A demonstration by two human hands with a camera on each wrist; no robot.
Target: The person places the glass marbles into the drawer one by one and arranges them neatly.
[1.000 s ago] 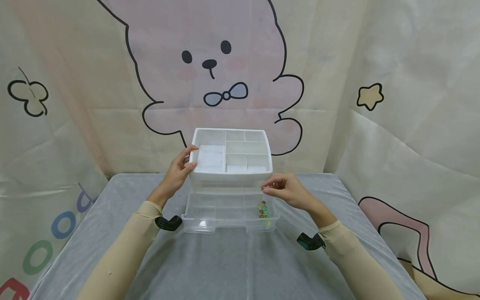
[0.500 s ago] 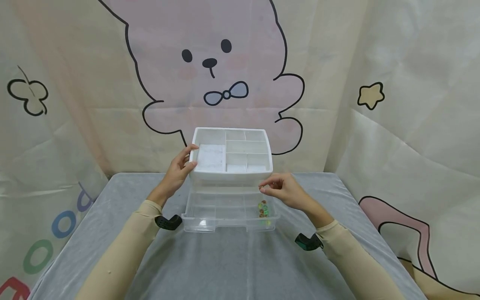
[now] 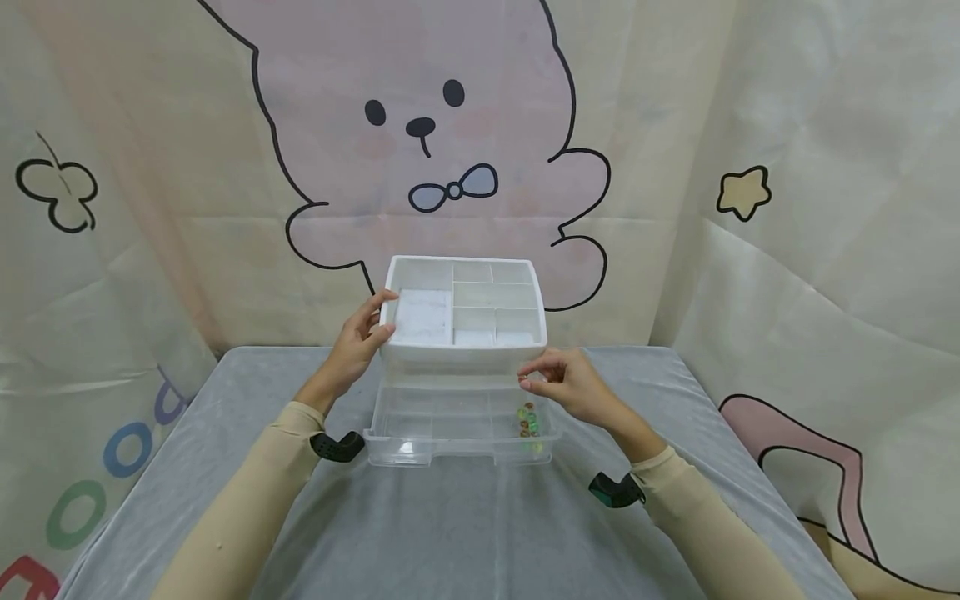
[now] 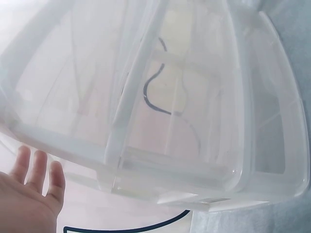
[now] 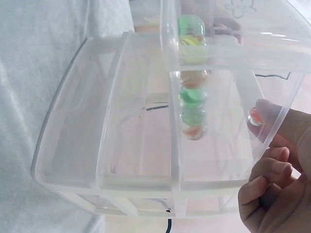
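A clear plastic drawer box with a white divided top tray [image 3: 465,343] stands on the table. Its lowest drawer [image 3: 461,450] is pulled out toward me. My left hand [image 3: 351,350] grips the tray's left side, forefinger at the rim and thumb by the front corner; three fingertips show at the box edge in the left wrist view. Over the drawer's right end, my right hand [image 3: 572,385] pinches a clear glass marble [image 5: 255,116] with an orange swirl. Several green, yellow and orange marbles [image 5: 192,97] line the drawer's right compartment.
A grey cloth [image 3: 480,533] covers the table. Behind it hangs a curtain [image 3: 637,275] with a cartoon bear print. The tray's compartments have thin upright dividers [image 3: 452,317]. Black wrist cameras [image 3: 618,490] sit below the sleeves.
My right hand has shifted slightly left, further over the drawer, with the marble still pinched. The left hand and the box hold their places.
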